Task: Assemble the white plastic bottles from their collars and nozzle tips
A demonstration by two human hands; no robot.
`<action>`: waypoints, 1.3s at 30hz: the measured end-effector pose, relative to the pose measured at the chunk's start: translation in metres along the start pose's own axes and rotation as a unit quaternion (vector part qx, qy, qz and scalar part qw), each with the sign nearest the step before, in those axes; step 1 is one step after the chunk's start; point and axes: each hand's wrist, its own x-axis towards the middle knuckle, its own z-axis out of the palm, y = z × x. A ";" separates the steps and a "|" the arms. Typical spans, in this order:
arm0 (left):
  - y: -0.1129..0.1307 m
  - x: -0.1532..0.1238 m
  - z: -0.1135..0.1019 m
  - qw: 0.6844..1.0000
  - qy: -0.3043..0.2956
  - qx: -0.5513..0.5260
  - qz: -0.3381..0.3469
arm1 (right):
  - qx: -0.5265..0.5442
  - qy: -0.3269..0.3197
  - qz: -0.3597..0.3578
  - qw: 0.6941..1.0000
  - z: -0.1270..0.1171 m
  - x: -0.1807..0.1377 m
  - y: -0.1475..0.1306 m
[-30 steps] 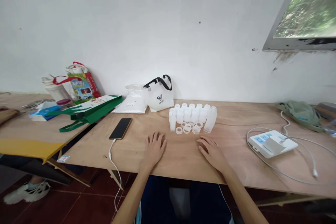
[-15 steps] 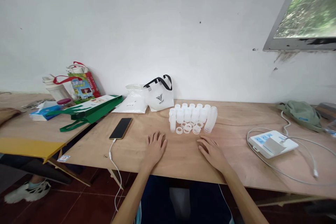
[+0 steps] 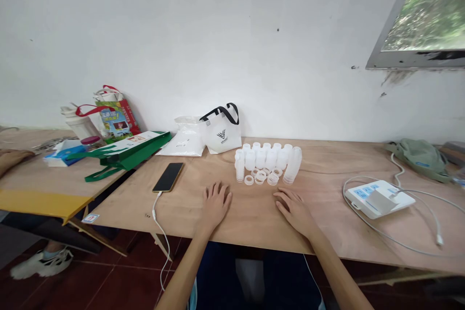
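My left hand [image 3: 215,203] lies flat on the wooden table [image 3: 250,218], fingers spread and holding nothing. My right hand [image 3: 292,209] rests palm down on the same table with its fingers apart, also without anything in it. Just beyond and between the hands stand several translucent white plastic bottles [image 3: 260,159] in rows. In front of them lie several loose plastic rings [image 3: 249,180]. A stack of clear caps or cups [image 3: 292,165] leans at the right end of the group, closest to my right hand. Another ribbed stack [image 3: 240,169] stands at the left end.
Left of my left hand lies a phone [image 3: 168,177] on a white cable. Behind are a white plastic packet [image 3: 185,140] and a white tote bag [image 3: 223,133]. A green bag [image 3: 134,155] bridges to the neighbouring table. At right sit a white device [image 3: 378,198] with cables and a grey-green cloth bag [image 3: 417,157].
Both my hands and the bottles stay in place; the view shifts very slightly. At the far left, another person's hand comes further into view on the neighbouring table.
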 end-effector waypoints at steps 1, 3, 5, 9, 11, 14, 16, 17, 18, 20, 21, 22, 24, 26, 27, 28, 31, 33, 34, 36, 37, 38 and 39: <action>0.000 0.000 -0.001 1.000 -0.003 -0.001 -0.001 | -0.001 0.002 -0.001 1.000 0.000 0.000 0.000; 0.001 0.000 -0.002 1.000 -0.009 -0.002 -0.003 | -0.003 0.003 -0.002 1.000 0.000 0.000 0.001; 0.002 0.000 -0.004 1.000 -0.013 -0.001 -0.006 | -0.003 0.001 -0.003 1.000 0.000 0.000 0.001; 0.002 0.000 -0.004 1.000 -0.012 0.003 -0.006 | -0.003 -0.004 0.000 1.000 0.000 0.000 0.000; 0.002 0.000 -0.003 1.000 -0.011 0.005 -0.006 | -0.007 -0.001 -0.001 1.000 0.000 0.000 0.000; 0.002 0.000 -0.003 1.000 -0.010 0.008 -0.006 | -0.012 0.003 -0.004 1.000 0.000 0.000 0.000; 0.002 0.000 -0.002 1.000 -0.010 0.009 -0.006 | -0.012 0.001 -0.004 1.000 0.001 0.000 0.001; 0.002 0.000 -0.002 1.000 -0.011 0.008 -0.005 | -0.012 0.000 -0.004 1.000 0.001 0.000 0.001; 0.001 0.000 -0.002 1.000 -0.011 0.008 -0.005 | -0.011 -0.001 -0.003 1.000 0.001 0.000 0.001; 0.001 0.000 -0.002 1.000 -0.011 0.006 -0.005 | -0.009 -0.002 -0.003 1.000 0.001 0.000 0.001; 0.001 0.000 -0.002 1.000 -0.010 0.005 -0.006 | -0.008 -0.002 -0.005 1.000 0.000 0.000 0.001; 0.001 0.000 -0.002 1.000 -0.010 0.004 -0.006 | -0.007 -0.002 -0.007 1.000 0.000 0.000 0.001; 0.002 0.000 -0.003 1.000 -0.010 0.003 -0.007 | -0.007 -0.001 -0.008 1.000 0.000 0.000 0.000; 0.002 0.000 -0.003 1.000 -0.011 0.003 -0.007 | -0.008 -0.002 -0.007 1.000 -0.001 0.001 0.000; 0.002 0.000 -0.003 1.000 -0.012 0.003 -0.006 | -0.008 -0.002 -0.006 1.000 -0.001 0.001 0.000; 0.002 0.000 -0.003 1.000 -0.011 0.003 -0.007 | -0.008 -0.002 -0.006 1.000 -0.001 0.001 -0.001; 0.003 0.000 -0.004 1.000 -0.007 0.003 -0.009 | -0.010 0.000 -0.006 1.000 -0.001 0.000 0.000; 0.003 0.000 -0.004 1.000 -0.004 0.002 -0.010 | -0.010 -0.001 -0.005 1.000 -0.001 0.000 0.000; 0.003 0.000 -0.004 1.000 -0.005 0.001 -0.010 | -0.010 -0.001 -0.005 1.000 0.000 0.000 0.000; 0.003 0.000 -0.004 1.000 -0.009 0.001 -0.008 | -0.010 -0.001 -0.005 1.000 0.000 0.000 0.000; 0.003 0.000 -0.005 1.000 -0.011 0.001 -0.007 | -0.010 -0.001 -0.005 1.000 0.000 0.000 0.000; 0.003 0.000 -0.005 1.000 -0.013 0.002 -0.008 | -0.010 -0.001 -0.004 1.000 0.000 0.000 0.000; 0.003 0.000 -0.005 1.000 -0.013 0.003 -0.009 | -0.010 -0.001 -0.004 1.000 0.000 0.001 0.000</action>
